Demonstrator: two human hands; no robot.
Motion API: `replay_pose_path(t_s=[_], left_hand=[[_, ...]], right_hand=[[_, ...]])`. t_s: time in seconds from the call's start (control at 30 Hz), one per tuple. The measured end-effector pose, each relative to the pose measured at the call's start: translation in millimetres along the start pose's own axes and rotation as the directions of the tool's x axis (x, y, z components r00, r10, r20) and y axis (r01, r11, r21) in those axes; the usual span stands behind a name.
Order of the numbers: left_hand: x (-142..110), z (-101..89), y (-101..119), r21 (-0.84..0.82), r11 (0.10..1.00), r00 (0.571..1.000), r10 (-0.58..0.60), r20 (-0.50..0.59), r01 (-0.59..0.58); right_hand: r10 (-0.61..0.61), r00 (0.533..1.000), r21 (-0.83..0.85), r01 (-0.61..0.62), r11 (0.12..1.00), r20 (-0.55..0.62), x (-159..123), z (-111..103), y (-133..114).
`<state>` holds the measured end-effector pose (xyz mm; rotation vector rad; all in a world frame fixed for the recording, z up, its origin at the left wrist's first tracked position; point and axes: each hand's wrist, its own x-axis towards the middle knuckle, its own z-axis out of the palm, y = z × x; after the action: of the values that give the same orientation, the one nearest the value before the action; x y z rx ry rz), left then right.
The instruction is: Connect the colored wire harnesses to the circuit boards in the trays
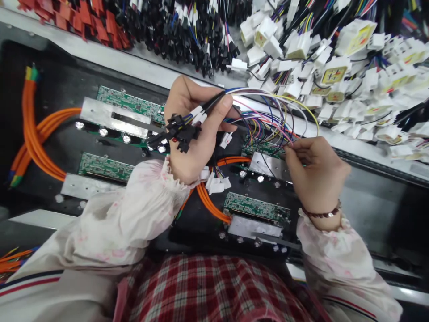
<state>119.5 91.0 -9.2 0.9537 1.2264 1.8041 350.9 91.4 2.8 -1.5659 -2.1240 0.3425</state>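
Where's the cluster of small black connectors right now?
In the head view, just left of centre: the black connectors show in front of the left hand, just above the ruffled sleeve.

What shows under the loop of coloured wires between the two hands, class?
Below the coloured wires, part of a green circuit board and a silver metal plate show. The wires cover some of the board, and whatever lies behind the right hand cannot be seen.

Floral sleeves [147, 210] end in ruffled cuffs [170, 174], alongside a dark beaded bracelet [321, 214] and red plaid garment [214, 286].
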Motion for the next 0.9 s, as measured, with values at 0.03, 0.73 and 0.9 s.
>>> replay_pose_path(t_s=[0.03,0.73,0.9], left_hand=[[-0.1,-0.3,0.1,0.0,1.0,1.0,0.011,0.009,-0.011],[-1.7,0.6,1.1,0.175,0.984,0.999,0.028,0.02,-0.031],[0.9,-2.7,-8.3,0.148,0.987,0.998,0.054,0.025,-0.058]], right_hand=[[0.004,1.0,-0.006,-0.004,1.0,-0.002,-0.3,-0.1,-0.3],[-0.011,1.0,-0.06,0.012,0.998,0.01,-0.3,-2.3,-3.9],[-0.005,1.0,-0.079,0.006,0.997,0.006,-1.3,-1.9,-5.5]])
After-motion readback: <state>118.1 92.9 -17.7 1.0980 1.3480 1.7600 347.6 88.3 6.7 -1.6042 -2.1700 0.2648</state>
